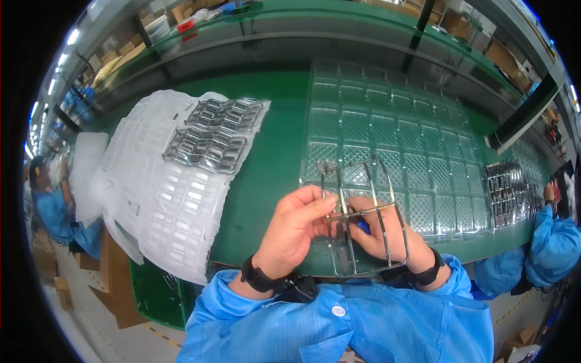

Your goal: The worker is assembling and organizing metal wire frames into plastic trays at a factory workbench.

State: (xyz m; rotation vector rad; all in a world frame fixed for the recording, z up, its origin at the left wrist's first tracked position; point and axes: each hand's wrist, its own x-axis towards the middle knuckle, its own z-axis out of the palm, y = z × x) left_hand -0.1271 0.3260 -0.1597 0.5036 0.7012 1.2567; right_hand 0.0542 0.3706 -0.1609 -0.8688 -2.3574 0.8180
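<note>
A co-worker in a blue smock [51, 212] is seen at the far left edge, apart from the work in hand.

A white moulded tray sheet [160, 199] is laid on the green bench [272, 151], hanging over its near edge. A cluster of small bright metal frames [212, 136] is carried on the sheet's upper part.

The left hand [296, 227] is closed in a pinch on the left side of a wire-like metal frame [363, 212], thumb and forefinger meeting at its left bars. A black band is worn at the wrist.

The metal frame is held between both hands, just above the bench's near edge and directly in front of the body. Its long axis is run near to far, leaning slightly left at the top: the lower end is pointed toward the wearer, the upper end toward the clear trays. Neither hand is nearer; both are touching it.

The right hand [387, 236] is placed behind and under the frame, fingers curled around its lower right bars. Something small and blue is glimpsed at the fingers; its kind cannot be told.

A clear plastic compartment tray [399, 139] is spread over the bench beyond the hands, its pockets seemingly unfilled.

A second group of metal parts [505, 190] is set at the right, near another blue sleeve [554, 242].
</note>
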